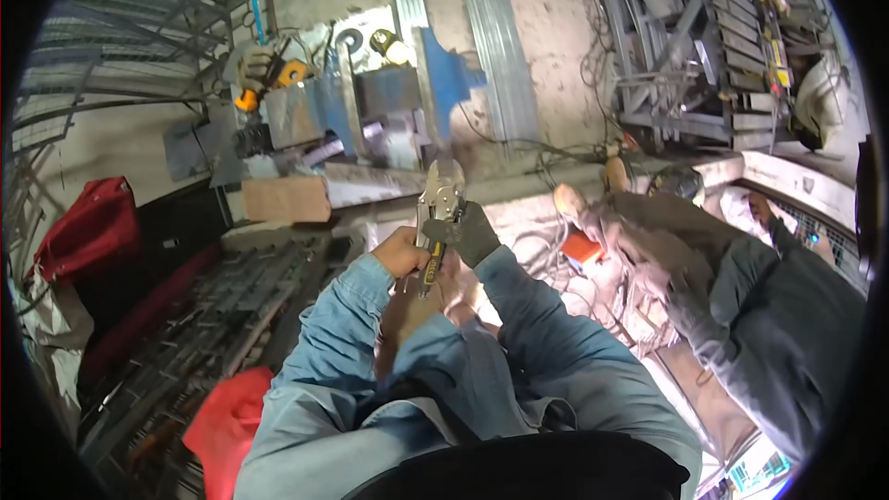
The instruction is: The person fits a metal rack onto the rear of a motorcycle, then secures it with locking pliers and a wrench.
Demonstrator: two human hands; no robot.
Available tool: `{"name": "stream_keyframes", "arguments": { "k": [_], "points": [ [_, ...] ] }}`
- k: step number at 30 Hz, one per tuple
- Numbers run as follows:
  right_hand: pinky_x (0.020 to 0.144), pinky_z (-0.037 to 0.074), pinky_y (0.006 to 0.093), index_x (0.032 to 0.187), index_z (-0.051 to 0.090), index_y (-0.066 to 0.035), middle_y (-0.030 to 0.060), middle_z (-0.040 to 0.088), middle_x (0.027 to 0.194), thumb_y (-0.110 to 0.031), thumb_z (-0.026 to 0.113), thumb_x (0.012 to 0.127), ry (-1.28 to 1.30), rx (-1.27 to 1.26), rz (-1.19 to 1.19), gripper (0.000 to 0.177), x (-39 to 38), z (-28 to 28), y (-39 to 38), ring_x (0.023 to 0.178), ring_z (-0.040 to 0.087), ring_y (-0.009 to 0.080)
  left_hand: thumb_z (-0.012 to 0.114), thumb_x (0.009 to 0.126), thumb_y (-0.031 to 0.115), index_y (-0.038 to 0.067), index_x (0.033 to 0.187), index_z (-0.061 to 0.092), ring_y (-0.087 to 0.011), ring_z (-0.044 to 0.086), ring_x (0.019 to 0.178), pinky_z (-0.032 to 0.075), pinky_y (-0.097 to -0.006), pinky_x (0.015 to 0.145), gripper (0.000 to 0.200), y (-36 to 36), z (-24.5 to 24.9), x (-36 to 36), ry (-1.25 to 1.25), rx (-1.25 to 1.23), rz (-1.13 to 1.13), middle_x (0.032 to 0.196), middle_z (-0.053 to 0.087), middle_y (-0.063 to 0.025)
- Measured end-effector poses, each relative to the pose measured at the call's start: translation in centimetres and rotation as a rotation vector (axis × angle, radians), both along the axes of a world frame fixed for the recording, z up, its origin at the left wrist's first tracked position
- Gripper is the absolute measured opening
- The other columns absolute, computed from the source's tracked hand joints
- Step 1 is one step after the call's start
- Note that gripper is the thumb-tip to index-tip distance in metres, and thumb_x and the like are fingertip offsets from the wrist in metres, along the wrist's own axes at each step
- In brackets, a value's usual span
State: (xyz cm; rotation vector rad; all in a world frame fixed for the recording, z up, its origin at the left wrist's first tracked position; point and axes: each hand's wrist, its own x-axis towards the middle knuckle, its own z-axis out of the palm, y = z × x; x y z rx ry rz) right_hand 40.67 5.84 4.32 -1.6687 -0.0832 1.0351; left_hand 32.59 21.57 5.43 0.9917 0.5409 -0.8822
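In front of my body I hold a pair of locking pliers [443,193], its metal jaws pointing away from me and a yellow-and-black handle grip hanging toward my lap. My left hand [398,252], bare, is closed around the handle's left side. My right hand [474,233], in a dark glove, wraps the other side. Just beyond the jaws stands a steel work frame with blue-painted plates [447,79]. To its left lie an orange-and-black power tool [248,104] and a work glove [255,63].
Another person in dark clothing [787,333] bends at the right. Loose cables [593,83] run over the floor beside metal racks [685,37]. A metal grating [222,333] and red cloth [227,421] lie at my left. Long metal strips [500,46] stretch ahead.
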Motion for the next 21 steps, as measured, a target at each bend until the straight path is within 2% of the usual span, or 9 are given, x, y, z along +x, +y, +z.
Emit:
{"name": "stream_keyframes", "arguments": {
  "k": [4,7,10,12,13,14,16,19,21],
  "points": [
    [0.061,0.048,0.0315,0.092,0.064,0.000,0.0073,0.065,0.078,-0.022,0.073,0.072,-0.072,0.006,-0.053,0.031,-3.9,1.3,-6.2,0.068,0.057,0.0125,0.050,0.066,-0.010,-0.005,0.093,0.063,-0.0184,0.065,0.069,0.052,-0.0277,0.061,0.030,-3.3,2.7,-3.4,-0.027,0.359,-0.285,0.080,0.066,-0.0103],
    [0.054,0.048,0.0273,0.101,0.060,-0.002,0.0043,0.061,0.080,-0.020,0.069,0.075,0.477,0.372,-0.315,0.033,-6.9,2.8,-10.6,0.065,0.058,0.0114,0.051,0.068,-0.007,-0.002,0.088,0.063,-0.0104,0.059,0.069,0.049,-0.0248,0.061,0.025,-6.3,1.3,-6.7,-0.254,0.152,-0.212,0.074,0.064,-0.0026],
    [0.053,0.043,0.0230,0.112,0.058,0.001,0.0012,0.058,0.075,-0.010,0.058,0.075,0.428,0.396,-0.233,0.038,-8.8,6.2,-12.9,0.062,0.052,0.0078,0.053,0.064,-0.005,0.001,0.095,0.062,-0.0166,0.058,0.082,0.046,-0.0298,0.075,0.033,-8.4,5.1,-7.2,-0.497,0.514,-0.390,0.082,0.062,-0.0084],
    [0.054,0.044,0.0240,0.108,0.059,0.003,0.0027,0.058,0.072,-0.009,0.059,0.074,0.454,0.395,-0.440,0.036,-10.9,5.8,-14.3,0.060,0.053,0.0096,0.056,0.065,0.000,0.002,0.098,0.059,-0.0266,0.057,0.075,0.046,-0.0323,0.066,0.033,-11.2,9.3,-8.1,-1.169,1.357,-0.063,0.084,0.056,-0.0145],
    [0.056,0.046,0.0256,0.098,0.062,0.003,0.0049,0.060,0.074,-0.009,0.062,0.071,0.469,0.483,-0.588,0.029,-11.9,5.6,-14.9,0.059,0.055,0.0133,0.059,0.066,0.004,0.003,0.102,0.056,-0.0334,0.054,0.081,0.045,-0.0357,0.070,0.036,-12.1,9.3,-10.6,-1.052,1.376,0.180,0.091,0.054,-0.0163],
    [0.060,0.048,0.0277,0.089,0.062,0.001,0.0057,0.061,0.075,-0.009,0.063,0.071,0.563,0.503,-0.694,0.021,-12.9,3.4,-16.6,0.062,0.056,0.0165,0.061,0.072,0.011,0.002,0.098,0.056,-0.0325,0.054,0.081,0.044,-0.0376,0.071,0.028,-13.7,11.7,-12.7,-0.888,1.280,0.321,0.090,0.055,-0.0162],
    [0.062,0.050,0.0297,0.082,0.061,-0.001,0.0062,0.060,0.076,-0.009,0.063,0.072,0.571,0.669,-0.870,0.013,-14.6,5.5,-18.6,0.066,0.057,0.0179,0.058,0.085,0.011,-0.001,0.093,0.055,-0.0241,0.056,0.080,0.046,-0.0302,0.071,0.015,-17.7,10.3,-17.9,-0.777,1.127,0.093,0.093,0.057,-0.0130],
    [0.062,0.047,0.0283,0.081,0.061,-0.004,0.0049,0.058,0.074,-0.009,0.062,0.073,0.513,0.653,-1.053,0.010,-17.7,4.6,-21.7,0.068,0.055,0.0166,0.048,0.094,0.031,0.002,0.085,0.053,-0.0200,0.056,0.070,0.046,-0.0297,0.063,0.031,-21.8,3.9,-22.8,-1.031,0.922,0.098,0.081,0.057,-0.0097],
    [0.061,0.046,0.0278,0.082,0.061,-0.004,0.0044,0.057,0.074,-0.010,0.062,0.072,0.419,0.668,-1.088,0.012,-19.8,4.9,-24.0,0.067,0.054,0.0163,0.037,0.095,0.045,0.004,0.081,0.053,-0.0173,0.054,0.059,0.044,-0.0303,0.056,0.046,-23.9,6.4,-23.9,-0.164,0.047,0.150,0.073,0.056,-0.0078]
  ]
}}
